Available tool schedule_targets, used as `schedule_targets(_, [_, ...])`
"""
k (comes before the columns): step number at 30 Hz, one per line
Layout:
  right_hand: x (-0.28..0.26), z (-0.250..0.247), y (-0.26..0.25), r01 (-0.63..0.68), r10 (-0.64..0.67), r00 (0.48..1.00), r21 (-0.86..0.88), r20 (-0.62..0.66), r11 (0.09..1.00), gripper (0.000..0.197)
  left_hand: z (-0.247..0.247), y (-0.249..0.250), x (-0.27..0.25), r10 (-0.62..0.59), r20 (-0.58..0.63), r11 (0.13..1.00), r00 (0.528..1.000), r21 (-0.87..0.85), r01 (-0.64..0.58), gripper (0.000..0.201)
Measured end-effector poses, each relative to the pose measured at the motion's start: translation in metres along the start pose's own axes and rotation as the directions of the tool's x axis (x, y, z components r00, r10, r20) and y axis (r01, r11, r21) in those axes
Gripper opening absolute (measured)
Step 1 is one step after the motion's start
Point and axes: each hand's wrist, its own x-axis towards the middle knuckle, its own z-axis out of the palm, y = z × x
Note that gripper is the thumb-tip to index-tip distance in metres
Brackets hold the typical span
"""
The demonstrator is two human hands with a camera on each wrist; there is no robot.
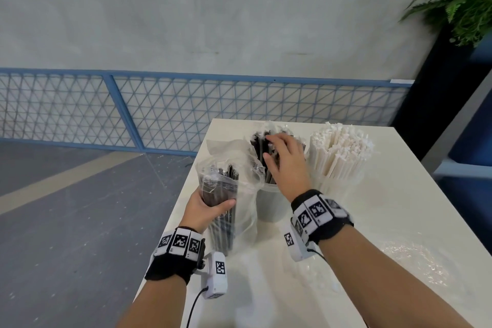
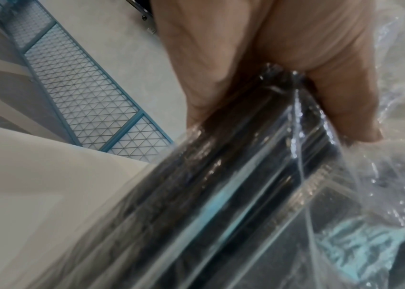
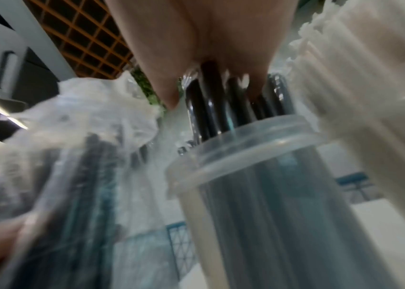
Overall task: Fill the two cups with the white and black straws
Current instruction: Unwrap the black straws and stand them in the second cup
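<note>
My left hand (image 1: 205, 210) gripped the clear plastic bag of black straws (image 1: 222, 194), upright at the near left of the white surface (image 1: 399, 221).
My right hand (image 1: 286, 160) lay on the upright black straws (image 1: 259, 146) in the clear plastic cup (image 1: 269, 205), just right of the bag, so it was nearer. Beside it stood the packed white paper straws (image 1: 340, 152); their cup barely showed. I could not tell whether my right fingers pinched straws or only pressed them.

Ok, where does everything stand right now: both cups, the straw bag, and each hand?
White straw cup: packed full, upright.
Black straw cup: upright, partly filled with black straws.
Straw bag: open, black straws left inside.
Left hand: grips the bag.
Right hand: on the straw tops in the cup, grip unclear.
</note>
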Motion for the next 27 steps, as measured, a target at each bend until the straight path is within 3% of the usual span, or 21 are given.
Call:
schedule_targets(2, [-0.008, -0.008, -0.018, 0.124, -0.112, 0.977, 0.057, -0.179, 0.991, 0.027, 0.000, 0.002, 0.000, 0.014, -0.001, 1.000, 1.000, 0.022, -0.014, 0.040])
schedule_targets(3, [-0.013, -0.010, -0.028, 0.187, -0.163, 0.969, 0.122, -0.186, 0.975, 0.022, 0.001, 0.003, -0.001, 0.020, 0.000, 0.999, 1.000, 0.038, -0.020, 0.038])
schedule_targets(5, [-0.022, -0.009, -0.041, 0.227, -0.215, 0.974, 0.236, -0.077, 0.945, 0.016, 0.002, 0.003, -0.001, 0.028, 0.007, 0.998, 1.000, 0.062, -0.029, 0.038])
schedule_targets(8, [-0.029, 0.000, -0.044, 0.063, -0.103, 0.983, 0.250, 0.151, 0.966, 0.022, 0.002, 0.001, -0.003, 0.032, 0.038, 0.998, 0.999, 0.045, -0.034, 0.047])
schedule_targets(12, [-0.029, 0.003, -0.041, -0.097, 0.019, 0.917, 0.177, 0.398, 0.980, 0.041, 0.002, -0.001, -0.006, 0.025, 0.100, 0.999, 0.995, 0.038, -0.028, 0.048])
schedule_targets(15, [-0.032, 0.003, -0.043, -0.116, 0.001, 0.896, 0.233, 0.443, 0.966, 0.056, 0.002, 0.001, -0.006, 0.011, 0.136, 0.997, 0.991, 0.072, -0.021, 0.034])
schedule_targets(20, [-0.040, 0.009, -0.044, -0.193, 0.016, 0.863, 0.301, 0.505, 0.934, 0.081, 0.001, 0.003, -0.006, -0.003, 0.237, 0.985, 0.972, 0.168, -0.038, 0.040])
schedule_targets(24, [-0.042, 0.014, -0.038, -0.389, 0.128, 0.814, 0.366, 0.567, 0.846, 0.077, 0.005, 0.005, -0.007, -0.047, 0.351, 0.977, 0.935, 0.211, -0.030, 0.038])
schedule_targets(27, [-0.047, 0.016, -0.037, -0.465, 0.150, 0.804, 0.451, 0.575, 0.762, 0.066, 0.006, 0.005, -0.008, -0.069, 0.367, 0.966, 0.928, 0.256, -0.030, 0.035])
